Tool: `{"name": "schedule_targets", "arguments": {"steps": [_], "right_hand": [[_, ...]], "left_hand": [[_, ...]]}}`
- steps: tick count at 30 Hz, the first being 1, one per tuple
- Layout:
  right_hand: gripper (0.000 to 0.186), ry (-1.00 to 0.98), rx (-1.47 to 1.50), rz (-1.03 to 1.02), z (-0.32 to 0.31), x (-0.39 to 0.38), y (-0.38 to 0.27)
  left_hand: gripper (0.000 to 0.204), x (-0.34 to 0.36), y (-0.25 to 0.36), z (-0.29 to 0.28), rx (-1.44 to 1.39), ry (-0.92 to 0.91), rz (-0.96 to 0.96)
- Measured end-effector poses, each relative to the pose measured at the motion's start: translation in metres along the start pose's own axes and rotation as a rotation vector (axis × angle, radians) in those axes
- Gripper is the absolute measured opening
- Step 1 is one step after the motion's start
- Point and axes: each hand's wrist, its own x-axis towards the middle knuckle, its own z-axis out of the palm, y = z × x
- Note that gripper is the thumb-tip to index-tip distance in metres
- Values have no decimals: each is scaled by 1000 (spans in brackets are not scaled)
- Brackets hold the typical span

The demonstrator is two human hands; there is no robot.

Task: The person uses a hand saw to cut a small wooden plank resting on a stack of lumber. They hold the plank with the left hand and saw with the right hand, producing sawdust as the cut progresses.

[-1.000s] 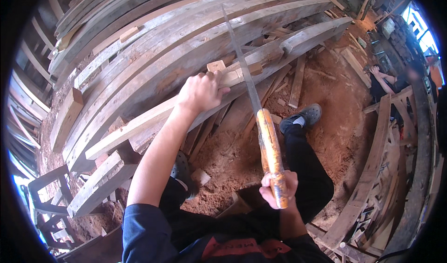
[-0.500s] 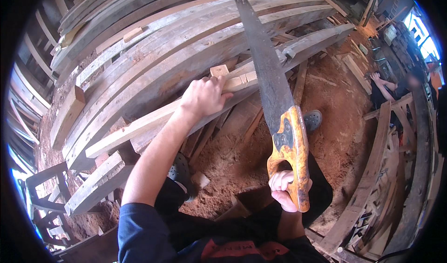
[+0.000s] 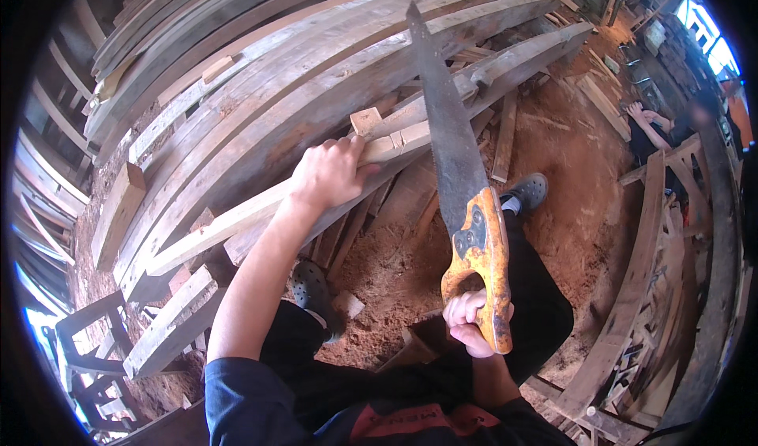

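My right hand [image 3: 471, 322] is wrapped round the worn yellow handle of a handsaw [image 3: 450, 122]. Its long dark blade points up and away from me, tip toward the stacked beams. A pale wooden strip [image 3: 237, 229] slants across a larger timber, and my left hand [image 3: 328, 174] grips it from above near its right end. Just right of that hand, the strip has a notch or mark across it. The blade passes beside the strip's right end; whether they touch I cannot tell. A small square-ended wood piece [image 3: 365, 120] sticks up beyond my left fingers.
Long grey beams [image 3: 316, 83] lie stacked across the far side. A short timber [image 3: 178, 320] juts out at lower left. Reddish sawdust [image 3: 387, 280] covers the ground round my clogs. At right, a person [image 3: 655, 126] sits near another timber pile [image 3: 624, 304].
The saw has come down a little and left in view, its tip now fully visible. My left hand stays on the strip. My right clog shows more fully.
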Motion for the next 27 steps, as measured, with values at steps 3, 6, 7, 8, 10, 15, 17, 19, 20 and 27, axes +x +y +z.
{"name": "schedule_targets", "arguments": {"steps": [3, 6, 7, 8, 10, 15, 17, 19, 20, 27], "right_hand": [[32, -3, 47, -26, 0, 5, 10], [36, -29, 66, -7, 0, 8, 22], [37, -44, 47, -12, -1, 9, 24], [37, -59, 28, -17, -1, 10, 26], [37, -24, 45, -11, 4, 10, 26], [34, -18, 21, -9, 7, 12, 21], [33, -5, 10, -11, 11, 12, 18], [30, -8, 10, 7, 13, 15, 15], [29, -9, 9, 15, 14, 16, 14], [23, 68, -68, 79, 21, 20, 9]], "left_hand": [[42, 1, -1, 3, -8, 10, 19], [45, 0, -5, 8, -19, 45, 27], [46, 0, -6, 9, -24, 63, 31], [47, 0, -6, 10, -17, 56, 28], [48, -1, -6, 10, -6, 40, 23], [48, -2, -4, 7, -7, 44, 8], [48, -2, -4, 7, -7, 35, 0], [47, -2, -3, 7, -3, 42, -3], [47, -2, -3, 6, -6, 30, -10], [49, -2, -2, 6, -5, 23, -25]]}}
